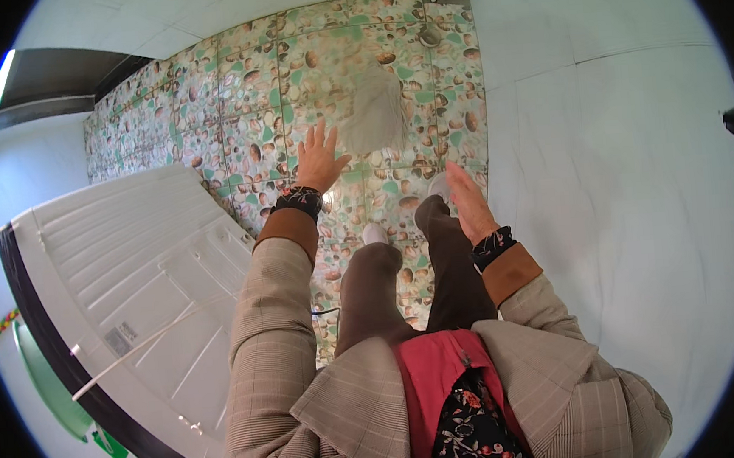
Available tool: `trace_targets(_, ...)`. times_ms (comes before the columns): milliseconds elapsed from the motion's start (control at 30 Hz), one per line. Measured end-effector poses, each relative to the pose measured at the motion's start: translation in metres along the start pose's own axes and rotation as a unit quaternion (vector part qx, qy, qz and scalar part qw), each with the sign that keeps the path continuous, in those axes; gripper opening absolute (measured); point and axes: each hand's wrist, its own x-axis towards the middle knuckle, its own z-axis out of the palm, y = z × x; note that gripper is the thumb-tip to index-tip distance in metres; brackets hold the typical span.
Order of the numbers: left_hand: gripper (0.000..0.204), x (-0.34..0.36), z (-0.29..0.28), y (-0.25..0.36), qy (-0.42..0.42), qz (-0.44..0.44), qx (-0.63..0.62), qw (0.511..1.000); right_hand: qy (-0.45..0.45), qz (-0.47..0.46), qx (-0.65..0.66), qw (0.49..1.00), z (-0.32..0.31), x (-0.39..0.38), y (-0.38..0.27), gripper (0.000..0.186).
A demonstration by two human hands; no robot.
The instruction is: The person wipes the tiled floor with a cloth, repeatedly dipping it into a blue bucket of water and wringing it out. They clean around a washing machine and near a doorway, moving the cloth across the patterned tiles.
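Pale grey and blurred, a sheet-like shape (378, 113) shows against the pebble-patterned floor (247, 93) at the far middle; we cannot tell its material. Our left hand (320, 160) reaches out just to its near left, bare, fingers spread and holding nothing. Our right hand (470, 205) is well apart from the shape, to its near right, fingers pressed together and seen edge-on. On the left we have a white ribbed panel (130, 245) with a pale cord (121, 364) across it; on the right, a white wall (602, 178).
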Motion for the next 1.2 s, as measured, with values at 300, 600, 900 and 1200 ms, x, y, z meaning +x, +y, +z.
trace_targets(300, 0.072, 0.109, 0.03, -0.002, -0.018, 0.065, 0.048, 0.997, 0.026, -0.181, -0.192, 0.964, -0.066, 0.111, -0.064, 0.054)
trace_targets(600, 0.062, 0.105, 0.056, 0.004, 0.029, 0.135, -0.049, 0.989, 0.0, -0.254, -0.068, 0.965, -0.005, 0.127, -0.197, 0.056)
trace_targets(900, 0.038, -0.025, -0.001, 0.103, -0.184, 0.244, -0.441, 0.844, -0.073, -0.152, -0.127, 0.977, 0.012, 0.065, -0.205, 0.045)
trace_targets(1200, 0.033, -0.173, -0.046, -0.038, -0.279, -0.094, -0.324, 0.899, -0.293, 0.267, -0.608, 0.688, -0.123, -0.086, -0.037, 0.036)
